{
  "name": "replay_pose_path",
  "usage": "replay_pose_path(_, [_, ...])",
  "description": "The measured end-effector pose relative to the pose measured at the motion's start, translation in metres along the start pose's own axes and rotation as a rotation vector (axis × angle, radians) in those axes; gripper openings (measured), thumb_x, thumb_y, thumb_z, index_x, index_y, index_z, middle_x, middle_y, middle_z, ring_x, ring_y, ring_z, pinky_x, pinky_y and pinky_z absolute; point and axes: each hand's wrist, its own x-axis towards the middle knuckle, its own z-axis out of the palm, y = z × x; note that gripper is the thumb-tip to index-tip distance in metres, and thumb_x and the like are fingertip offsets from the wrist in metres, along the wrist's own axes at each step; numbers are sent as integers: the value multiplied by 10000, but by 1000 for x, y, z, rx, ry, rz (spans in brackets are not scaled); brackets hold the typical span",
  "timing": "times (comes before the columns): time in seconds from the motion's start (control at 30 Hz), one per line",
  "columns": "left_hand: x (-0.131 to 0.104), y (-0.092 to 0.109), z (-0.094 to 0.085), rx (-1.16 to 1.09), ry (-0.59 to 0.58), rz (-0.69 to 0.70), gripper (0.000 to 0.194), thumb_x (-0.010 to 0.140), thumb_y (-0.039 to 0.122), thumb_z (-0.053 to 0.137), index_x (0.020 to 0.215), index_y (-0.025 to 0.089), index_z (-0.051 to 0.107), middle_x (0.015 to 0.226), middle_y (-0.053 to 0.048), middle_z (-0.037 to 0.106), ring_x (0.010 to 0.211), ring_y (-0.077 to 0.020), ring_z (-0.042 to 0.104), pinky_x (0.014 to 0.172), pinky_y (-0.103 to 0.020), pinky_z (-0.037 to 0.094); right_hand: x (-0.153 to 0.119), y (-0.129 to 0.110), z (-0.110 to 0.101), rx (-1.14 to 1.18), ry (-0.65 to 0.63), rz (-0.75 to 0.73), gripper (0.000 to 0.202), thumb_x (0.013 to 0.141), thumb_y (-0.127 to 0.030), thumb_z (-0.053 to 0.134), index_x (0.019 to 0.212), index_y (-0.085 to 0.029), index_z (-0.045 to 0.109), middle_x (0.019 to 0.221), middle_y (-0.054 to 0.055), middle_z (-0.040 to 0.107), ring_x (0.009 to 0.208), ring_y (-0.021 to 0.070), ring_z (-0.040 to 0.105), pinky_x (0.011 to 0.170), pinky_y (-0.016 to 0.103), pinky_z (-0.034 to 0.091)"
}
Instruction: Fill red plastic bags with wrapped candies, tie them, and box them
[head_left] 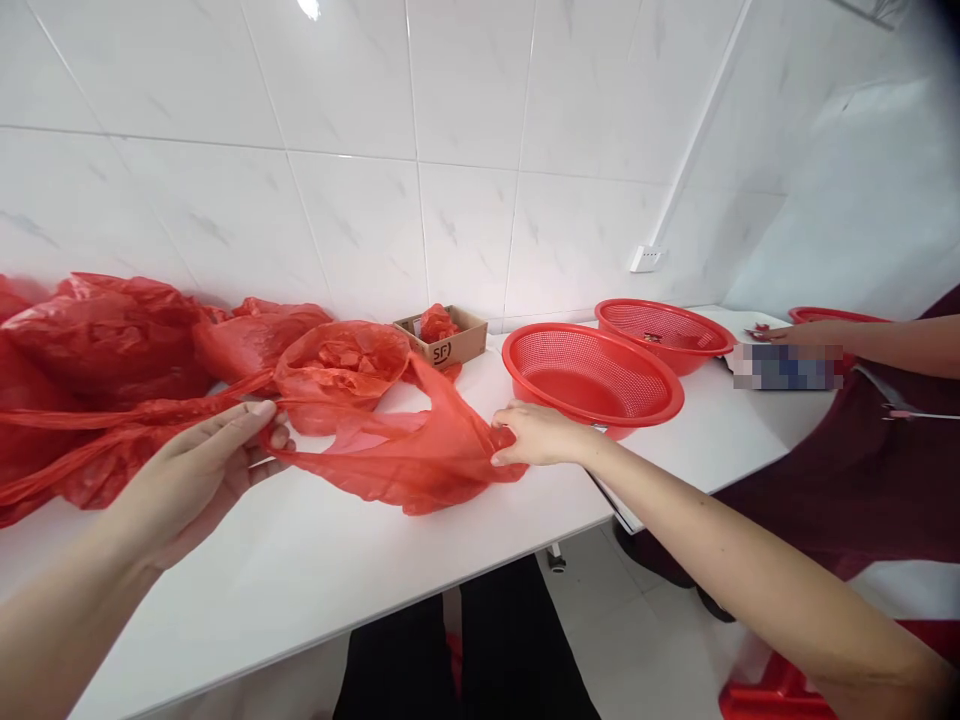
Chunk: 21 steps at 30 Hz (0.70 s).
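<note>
A thin red plastic bag point(420, 455) is stretched over the white table between my two hands. My left hand point(214, 470) pinches its handle end, thumb pressed against the fingers. At the other end, my right hand point(536, 435) is closed on the bunched bottom of the bag. Behind it stands another red bag point(341, 360) with its mouth open and crumpled red plastic inside. The oval red mesh basket point(592, 375) is just beyond my right hand and holds nothing I can see.
Full red bags point(112, 340) crowd the table's left side. A cardboard box point(457, 345) with crumpled red plastic stands by the wall. A second red basket point(664, 330) holds small dark items. At right, a co-worker's hand point(806, 335) is over the table. A red stool point(780, 690) is below.
</note>
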Motion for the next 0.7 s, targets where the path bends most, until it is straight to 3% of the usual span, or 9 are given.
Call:
replay_pose_path(0.07, [-3,1,5,24,-32,28,241,832,470,638,810,231,671,778,9,594,795,-148,515,719,-206,524,0,0,-6,91,-18,26,447,710,-634,647,874,-221,596,1008,78,616,799,216,604,612,284,404])
replay_pose_path(0.13, [-5,4,11,48,-65,60,264,842,471,622,772,220,669,757,-2,588,771,-152,514,708,-218,523,5,-7,-9,225,60,49,545,754,-728,545,986,-236,574,1076,87,636,874,233,618,654,297,430])
replay_pose_path(0.27, [-7,9,24,70,-130,112,284,848,463,614,721,212,658,719,-13,581,718,-155,502,685,-234,519,36,-27,5,477,233,97,681,767,-756,507,1212,-242,474,1199,111,617,1005,259,608,743,326,453])
replay_pose_path(0.33, [-7,10,28,60,-145,121,274,845,457,620,723,214,658,715,-13,581,710,-153,499,678,-232,519,54,-35,18,636,229,113,636,742,-666,615,1175,-215,502,1175,110,623,999,250,606,761,323,456])
replay_pose_path(0.4, [-9,11,29,41,-146,127,272,844,449,623,716,212,655,719,-16,583,712,-154,503,676,-234,524,69,-39,26,777,189,93,431,708,-464,714,1007,-185,576,1045,86,655,927,221,612,741,302,458])
replay_pose_path(0.47, [-12,13,29,12,-132,121,260,847,439,621,725,213,661,734,-21,593,739,-165,520,689,-251,536,76,-41,25,857,173,47,198,692,-274,693,828,-178,586,871,38,651,822,178,608,706,275,455])
replay_pose_path(0.57, [-16,20,29,-41,-47,102,191,857,395,619,776,233,680,784,-13,632,735,-167,531,621,-257,538,74,-38,1,953,255,-31,81,726,-210,579,792,-200,532,804,-11,624,796,139,604,721,260,465])
replay_pose_path(0.7, [-17,38,36,-52,66,109,104,835,345,633,870,265,690,846,2,696,617,-158,529,462,-268,475,56,-35,-52,1343,416,-203,83,754,-197,500,765,-214,419,777,-9,617,768,131,624,761,290,495])
